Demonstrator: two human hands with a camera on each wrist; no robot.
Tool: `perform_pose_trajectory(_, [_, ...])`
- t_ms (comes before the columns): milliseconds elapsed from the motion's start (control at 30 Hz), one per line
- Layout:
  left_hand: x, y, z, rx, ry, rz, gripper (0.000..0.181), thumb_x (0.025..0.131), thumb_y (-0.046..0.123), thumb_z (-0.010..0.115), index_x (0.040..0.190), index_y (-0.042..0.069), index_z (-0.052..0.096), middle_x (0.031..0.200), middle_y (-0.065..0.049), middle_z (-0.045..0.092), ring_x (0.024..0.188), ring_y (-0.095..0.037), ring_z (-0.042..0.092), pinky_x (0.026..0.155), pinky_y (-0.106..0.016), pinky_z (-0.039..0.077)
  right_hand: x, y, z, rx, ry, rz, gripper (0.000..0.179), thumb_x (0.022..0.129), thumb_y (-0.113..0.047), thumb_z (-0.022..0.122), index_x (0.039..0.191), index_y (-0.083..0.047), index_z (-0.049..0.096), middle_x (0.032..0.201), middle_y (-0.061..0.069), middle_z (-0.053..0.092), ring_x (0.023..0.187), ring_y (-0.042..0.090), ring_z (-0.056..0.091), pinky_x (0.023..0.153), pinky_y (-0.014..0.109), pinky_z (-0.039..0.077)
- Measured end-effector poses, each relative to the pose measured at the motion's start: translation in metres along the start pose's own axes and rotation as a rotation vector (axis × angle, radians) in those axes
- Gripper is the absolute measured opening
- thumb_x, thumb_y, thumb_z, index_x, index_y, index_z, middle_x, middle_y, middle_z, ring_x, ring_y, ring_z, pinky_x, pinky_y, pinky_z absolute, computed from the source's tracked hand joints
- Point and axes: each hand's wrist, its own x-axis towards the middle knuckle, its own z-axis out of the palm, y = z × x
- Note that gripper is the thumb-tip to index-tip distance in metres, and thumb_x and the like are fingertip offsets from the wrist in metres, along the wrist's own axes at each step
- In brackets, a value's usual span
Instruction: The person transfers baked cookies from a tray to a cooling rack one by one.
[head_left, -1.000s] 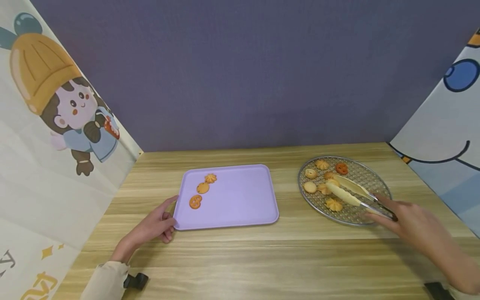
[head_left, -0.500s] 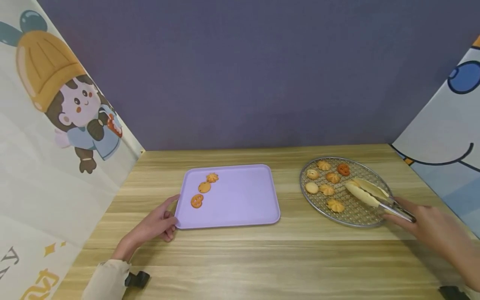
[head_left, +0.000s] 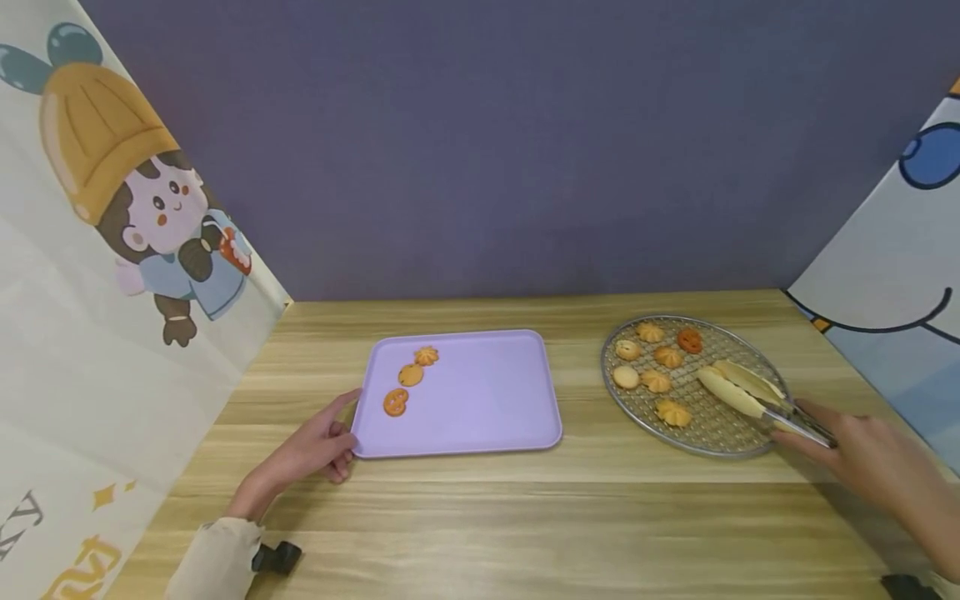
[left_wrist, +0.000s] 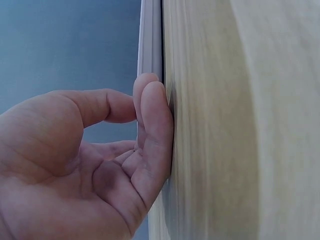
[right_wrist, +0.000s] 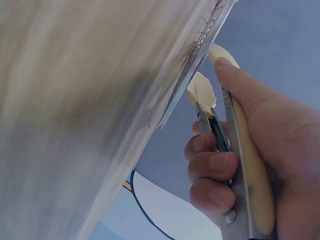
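Note:
In the head view my left hand [head_left: 318, 446] holds the near left corner of a lilac tray [head_left: 487, 408], thumb on its rim. The left wrist view shows the thumb and fingers at the tray's edge [left_wrist: 151, 40]. On the tray lie a pretzel-shaped cookie [head_left: 396, 402], a round cookie [head_left: 410, 375] and a flower-shaped cookie [head_left: 426, 356]. My right hand [head_left: 862, 450] grips metal tongs [head_left: 798, 427] with cream tips, over a round wire rack [head_left: 716, 437]. The tips stand apart; whether anything is between them is hard to tell.
Several cookies lie on the rack's left and middle, among them a reddish pretzel-shaped cookie [head_left: 689, 340] and a pale round cookie [head_left: 626, 377]. The wooden table [head_left: 480, 533] meets a dark panel [head_left: 510, 167] behind, with printed sheets on both sides.
My right hand has drawn the tongs right and nearer, off the cookies at the rack's middle, which now show fully. The left hand stays at the tray corner. The view shifts slightly.

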Motion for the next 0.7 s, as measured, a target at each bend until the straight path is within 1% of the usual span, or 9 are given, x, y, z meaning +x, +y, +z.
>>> perform_pose_trajectory(67, [0.000, 0.000, 0.000, 0.000, 0.000, 0.002, 0.076, 0.097, 0.001, 0.052, 0.160, 0.007, 0.009, 0.077, -0.014, 0.055, 0.059, -0.022, 0.059, 0.053, -0.041, 0.061, 0.001, 0.000, -0.002, 0.010, -0.030, 0.020, 0.076, 0.092, -0.051, 0.065, 0.132, 0.013, 0.052, 0.049, 0.000, 0.045, 0.046, 0.021, 0.050, 0.044, 0.046, 0.043])
perform_pose_trajectory(133, [0.000, 0.000, 0.000, 0.004, 0.000, 0.002, 0.076, 0.097, 0.001, 0.052, 0.159, 0.007, 0.010, 0.077, -0.014, 0.055, 0.058, -0.022, 0.060, 0.053, -0.041, 0.061, 0.001, -0.001, -0.003, 0.010, -0.035, 0.040, 0.079, 0.092, -0.053, 0.064, 0.135, 0.012, 0.051, 0.050, 0.001, 0.044, 0.046, 0.022, 0.049, 0.041, 0.044, 0.041])
perform_pose_trajectory(233, [0.000, 0.000, 0.001, 0.011, 0.005, -0.006, 0.076, 0.097, 0.001, 0.052, 0.160, 0.008, 0.010, 0.077, -0.014, 0.055, 0.058, -0.022, 0.060, 0.054, -0.041, 0.061, -0.002, -0.005, -0.002, -0.004, -0.015, 0.053, 0.083, 0.090, -0.056, 0.064, 0.136, 0.011, 0.049, 0.048, 0.001, 0.039, 0.043, 0.019, 0.041, 0.038, 0.035, 0.032])
perform_pose_trajectory(300, [0.000, 0.000, 0.001, 0.013, 0.008, -0.014, 0.076, 0.097, 0.001, 0.053, 0.160, 0.009, 0.011, 0.077, -0.014, 0.055, 0.058, -0.022, 0.060, 0.054, -0.041, 0.061, -0.003, -0.007, -0.001, -0.011, 0.000, 0.063, 0.086, 0.089, -0.058, 0.065, 0.138, 0.011, 0.048, 0.047, 0.000, 0.035, 0.041, 0.018, 0.036, 0.038, 0.031, 0.027])
perform_pose_trajectory(333, [0.000, 0.001, 0.001, 0.015, 0.008, -0.015, 0.076, 0.096, 0.001, 0.053, 0.160, 0.009, 0.011, 0.077, -0.014, 0.055, 0.059, -0.021, 0.060, 0.054, -0.041, 0.061, -0.003, -0.007, -0.002, -0.011, 0.006, 0.066, 0.089, 0.088, -0.059, 0.065, 0.138, 0.012, 0.047, 0.047, 0.000, 0.036, 0.041, 0.018, 0.037, 0.038, 0.030, 0.027])
perform_pose_trajectory(467, [-0.001, 0.002, 0.001, 0.018, 0.002, -0.009, 0.076, 0.096, 0.002, 0.053, 0.160, 0.008, 0.011, 0.076, -0.014, 0.055, 0.059, -0.022, 0.060, 0.054, -0.041, 0.061, 0.000, -0.011, -0.003, -0.007, 0.010, 0.095, 0.104, 0.085, -0.064, 0.066, 0.145, 0.015, 0.034, 0.053, 0.003, 0.042, 0.042, 0.019, 0.041, 0.037, 0.031, 0.030])
perform_pose_trajectory(533, [-0.001, 0.003, 0.001, 0.017, -0.001, -0.003, 0.077, 0.096, 0.002, 0.053, 0.159, 0.007, 0.010, 0.076, -0.015, 0.055, 0.059, -0.022, 0.059, 0.053, -0.041, 0.061, 0.001, -0.013, -0.003, -0.005, 0.026, 0.107, 0.110, 0.083, -0.065, 0.067, 0.146, 0.016, 0.029, 0.058, 0.006, 0.046, 0.042, 0.019, 0.042, 0.036, 0.032, 0.030])
perform_pose_trajectory(600, [-0.001, 0.002, 0.001, 0.013, -0.004, 0.000, 0.077, 0.096, 0.001, 0.053, 0.159, 0.007, 0.010, 0.076, -0.015, 0.055, 0.058, -0.023, 0.059, 0.053, -0.041, 0.061, 0.003, -0.015, -0.004, -0.006, 0.043, 0.110, 0.113, 0.081, -0.066, 0.069, 0.146, 0.016, 0.028, 0.063, 0.010, 0.050, 0.043, 0.019, 0.043, 0.036, 0.032, 0.031])
perform_pose_trajectory(700, [-0.001, 0.002, 0.000, 0.006, -0.009, 0.003, 0.077, 0.097, 0.001, 0.053, 0.160, 0.007, 0.009, 0.076, -0.014, 0.055, 0.059, -0.023, 0.059, 0.053, -0.041, 0.061, 0.005, -0.020, -0.006, 0.006, 0.043, 0.115, 0.113, 0.080, -0.066, 0.070, 0.146, 0.015, 0.028, 0.073, 0.019, 0.058, 0.047, 0.022, 0.049, 0.037, 0.034, 0.036])
